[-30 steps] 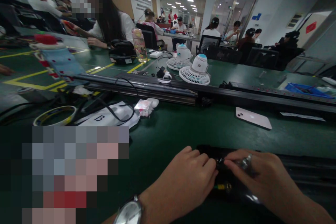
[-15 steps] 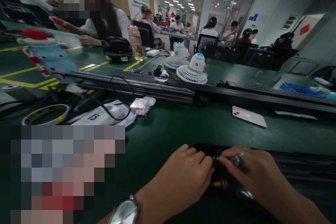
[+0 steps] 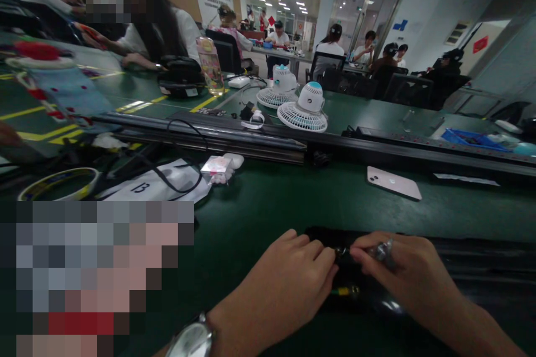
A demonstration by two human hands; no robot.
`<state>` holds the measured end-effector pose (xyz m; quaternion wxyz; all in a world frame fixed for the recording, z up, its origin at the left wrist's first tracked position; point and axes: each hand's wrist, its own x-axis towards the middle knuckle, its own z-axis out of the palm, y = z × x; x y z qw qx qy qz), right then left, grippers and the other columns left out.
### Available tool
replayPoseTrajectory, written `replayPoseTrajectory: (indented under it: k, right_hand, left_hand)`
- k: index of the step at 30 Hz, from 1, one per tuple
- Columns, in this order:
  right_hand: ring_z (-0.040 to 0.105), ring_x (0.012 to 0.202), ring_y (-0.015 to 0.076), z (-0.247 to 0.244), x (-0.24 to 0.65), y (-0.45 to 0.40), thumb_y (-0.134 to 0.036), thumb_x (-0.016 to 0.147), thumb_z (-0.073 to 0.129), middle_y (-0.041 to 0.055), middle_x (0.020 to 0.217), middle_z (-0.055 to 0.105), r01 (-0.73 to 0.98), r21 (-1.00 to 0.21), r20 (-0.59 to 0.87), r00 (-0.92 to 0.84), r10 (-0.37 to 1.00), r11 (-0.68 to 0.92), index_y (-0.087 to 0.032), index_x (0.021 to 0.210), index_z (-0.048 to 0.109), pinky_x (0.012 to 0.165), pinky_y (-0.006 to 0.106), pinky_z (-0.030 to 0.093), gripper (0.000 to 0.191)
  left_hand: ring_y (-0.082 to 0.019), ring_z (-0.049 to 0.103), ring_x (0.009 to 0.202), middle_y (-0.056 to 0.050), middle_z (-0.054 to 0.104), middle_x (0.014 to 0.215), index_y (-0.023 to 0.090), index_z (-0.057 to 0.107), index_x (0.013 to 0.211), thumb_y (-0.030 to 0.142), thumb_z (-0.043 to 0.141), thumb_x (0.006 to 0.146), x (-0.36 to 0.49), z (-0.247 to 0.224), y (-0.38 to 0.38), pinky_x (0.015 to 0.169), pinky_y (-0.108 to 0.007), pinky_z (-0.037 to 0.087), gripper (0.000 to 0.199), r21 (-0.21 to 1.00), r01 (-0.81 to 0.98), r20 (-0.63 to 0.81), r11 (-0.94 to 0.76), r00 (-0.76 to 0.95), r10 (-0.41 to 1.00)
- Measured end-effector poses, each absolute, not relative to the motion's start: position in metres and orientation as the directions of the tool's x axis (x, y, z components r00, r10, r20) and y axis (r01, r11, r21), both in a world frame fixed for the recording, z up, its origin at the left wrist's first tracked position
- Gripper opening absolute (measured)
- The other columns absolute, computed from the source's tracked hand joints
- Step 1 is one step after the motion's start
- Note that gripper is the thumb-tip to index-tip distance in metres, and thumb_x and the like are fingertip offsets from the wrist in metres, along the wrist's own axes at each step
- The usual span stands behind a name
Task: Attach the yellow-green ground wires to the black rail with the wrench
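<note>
My left hand (image 3: 288,270), with a watch (image 3: 193,339) on its wrist, is closed, its fingertips together. Facing it, my right hand (image 3: 402,268) pinches with thumb and forefinger. A tiny shiny dark piece (image 3: 343,251) shows in the narrow gap between the fingertips; its kind is too small to tell. On the right hand's fingers sits a silvery ring-like piece (image 3: 384,251). Just below the left fingers, a yellow-green bit with a brass-coloured end (image 3: 345,291) sticks out, partly hidden. Both hands are over a glossy black sheet (image 3: 473,273) on the green table (image 3: 251,212).
A pink phone (image 3: 393,183) lies beyond my hands. Long dark metal bars (image 3: 234,136) cross the table, with two white fans (image 3: 302,109) behind. At left are a tape roll (image 3: 58,185), cables and a white bag (image 3: 154,181). A co-worker (image 3: 180,33) sits opposite.
The whole view has shifted slightly left. The gap between my two hands' fingertips has widened a little, showing more of the small shiny piece.
</note>
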<state>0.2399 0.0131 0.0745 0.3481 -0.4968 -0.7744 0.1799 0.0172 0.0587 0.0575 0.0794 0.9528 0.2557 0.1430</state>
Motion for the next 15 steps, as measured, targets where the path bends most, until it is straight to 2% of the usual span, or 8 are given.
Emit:
replayPoseTrajectory:
  k: [9, 15]
  right_hand:
    - [0.067, 0.064, 0.0128, 0.0737, 0.2416, 0.0120, -0.016, 0.099, 0.059, -0.0008, 0.078, 0.072, 0.639, -0.607, 0.413, -0.255, 0.874, 0.473, -0.018, 0.090, 0.072, 0.063, 0.023, 0.053, 0.016]
    - [0.067, 0.064, 0.0137, 0.0720, 0.2411, 0.0140, -0.016, 0.100, 0.060, 0.0005, 0.080, 0.071, 0.626, -0.617, 0.417, -0.253, 0.873, 0.476, -0.017, 0.092, 0.071, 0.064, 0.024, 0.053, 0.014]
  left_hand:
    - [-0.020, 0.057, 0.077, 0.000, 0.064, 0.088, 0.020, 0.057, 0.094, 0.024, 0.044, 0.105, 0.0178, 0.0600, 0.0583, 0.074, -0.037, 0.036, 0.018, 0.230, 0.480, 0.227, -0.846, 0.819, 0.527]
    - [-0.020, 0.058, 0.079, -0.001, 0.064, 0.090, 0.020, 0.058, 0.096, 0.032, 0.045, 0.106, 0.0178, 0.0599, 0.0587, 0.075, -0.037, 0.037, 0.021, 0.238, 0.476, 0.217, -0.846, 0.823, 0.524]
